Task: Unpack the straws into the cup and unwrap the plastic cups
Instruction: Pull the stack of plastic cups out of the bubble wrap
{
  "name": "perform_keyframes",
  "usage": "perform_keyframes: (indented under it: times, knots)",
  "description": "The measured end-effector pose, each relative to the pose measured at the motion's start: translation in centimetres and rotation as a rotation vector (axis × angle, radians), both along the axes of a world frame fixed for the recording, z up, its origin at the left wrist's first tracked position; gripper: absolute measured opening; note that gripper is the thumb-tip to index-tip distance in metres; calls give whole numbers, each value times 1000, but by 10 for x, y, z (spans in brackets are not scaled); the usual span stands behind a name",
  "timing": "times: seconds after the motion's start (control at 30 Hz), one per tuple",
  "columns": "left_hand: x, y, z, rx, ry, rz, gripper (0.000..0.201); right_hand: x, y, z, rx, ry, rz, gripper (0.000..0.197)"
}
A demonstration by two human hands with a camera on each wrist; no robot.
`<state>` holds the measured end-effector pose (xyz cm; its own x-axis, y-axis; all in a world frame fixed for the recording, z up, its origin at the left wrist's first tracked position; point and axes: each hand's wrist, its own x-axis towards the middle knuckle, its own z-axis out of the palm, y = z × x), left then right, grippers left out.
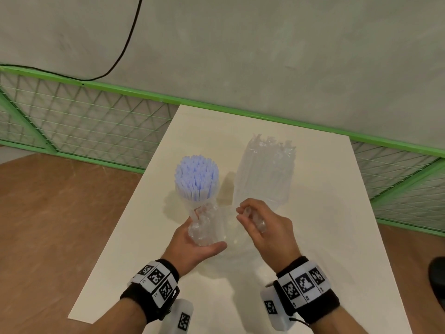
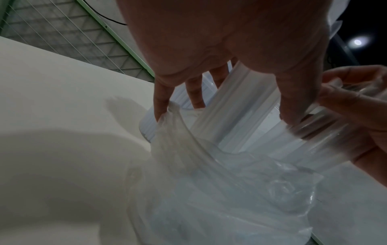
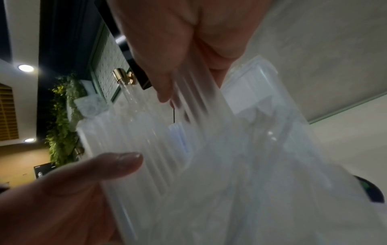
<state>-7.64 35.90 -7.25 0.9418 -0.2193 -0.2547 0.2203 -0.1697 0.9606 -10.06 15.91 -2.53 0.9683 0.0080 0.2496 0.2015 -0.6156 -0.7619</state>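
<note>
A clear cup [image 1: 192,204] packed with pale blue-white straws [image 1: 196,179] stands upright mid-table. To its right stands a tall stack of plastic cups [image 1: 265,174] inside a clear wrapper with a ragged top. In front of both, my left hand [image 1: 207,230] grips a crumpled clear plastic bag [image 1: 209,225], palm up. My right hand [image 1: 239,214] pinches the bag's other end just to the right. The film [image 2: 230,182] is stretched between the two hands. Whether anything is inside it I cannot tell. The cup's base is hidden behind the bag.
The white table [image 1: 313,237] ends near the left wrist and at the far wall. A green wire-mesh fence [image 1: 72,121] runs behind and to both sides. A black cable [image 1: 125,44] hangs on the wall. A dark object [image 1: 437,280] sits on the brown floor at the right.
</note>
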Motion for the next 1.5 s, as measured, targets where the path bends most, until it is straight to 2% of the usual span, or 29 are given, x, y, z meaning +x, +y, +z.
perform_keyframes:
  times: [0.13,0.23,0.5,0.7,0.77,0.83,0.97,1.1,1.2,1.3,1.37,1.5]
  knots:
    - [0,-1,0,-5,18,-8,65,12,-6,2,8,71,-15,26]
    - [-1,-3,2,-20,29,-3,62,23,-17,20,63,14,-93,31]
    - [-1,-5,6,-24,25,-23,62,39,-45,112,269,-123,-119,15]
    - [0,-4,6,-14,35,-13,62,52,-74,185,424,-416,-145,18]
    - [0,-5,6,-15,36,-16,60,67,-85,190,422,-420,-140,20]
    - [0,-5,7,-15,30,-18,60,86,-95,177,390,-342,-131,23]
    - [0,-5,7,-22,39,-10,61,120,-99,125,212,-65,-21,19]
    - [-1,-5,7,-22,38,-8,62,130,-96,79,-374,-77,35,21]
    - [-2,-3,8,-19,33,-11,63,128,-89,52,-615,-99,138,33]
    - [-2,-2,8,-16,37,-15,64,124,-87,34,-864,18,236,56]
    - [-2,-1,8,-15,33,-18,65,120,-87,28,-945,86,266,64]
    - [-3,-2,8,-29,34,-19,65,120,-81,30,-1031,109,282,68]
